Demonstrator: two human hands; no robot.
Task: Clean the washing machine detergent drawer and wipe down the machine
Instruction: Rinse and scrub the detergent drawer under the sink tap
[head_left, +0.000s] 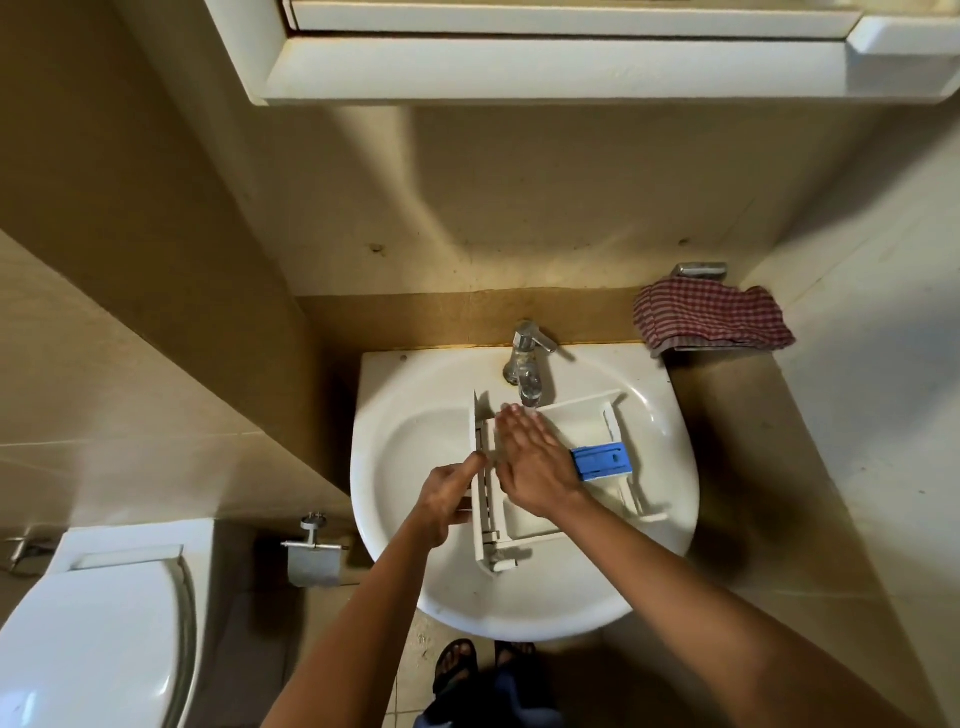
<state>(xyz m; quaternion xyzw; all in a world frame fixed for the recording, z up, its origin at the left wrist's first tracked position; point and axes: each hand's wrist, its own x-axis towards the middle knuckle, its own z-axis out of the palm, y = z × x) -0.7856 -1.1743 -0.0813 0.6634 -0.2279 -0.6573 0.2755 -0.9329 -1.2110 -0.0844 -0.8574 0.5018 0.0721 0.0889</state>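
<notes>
By the curled fingers of the left hand (447, 499), the detergent drawer (576, 423) is gripped at its front edge, seemingly to steady it in the sink (415, 431). The straight, released fingers of the right hand (530, 462) are laid flat inside it just below the tap (527, 364), likely for rubbing off residue. Right of them the blue insert (601, 461) is seated.

Centre: white plastic detergent drawer (576, 423) with blue rectangular insert (601, 462); white ceramic basin (410, 452). Right: red-and-white checked cloth (711, 317). Background: beige wall (545, 197).
</notes>
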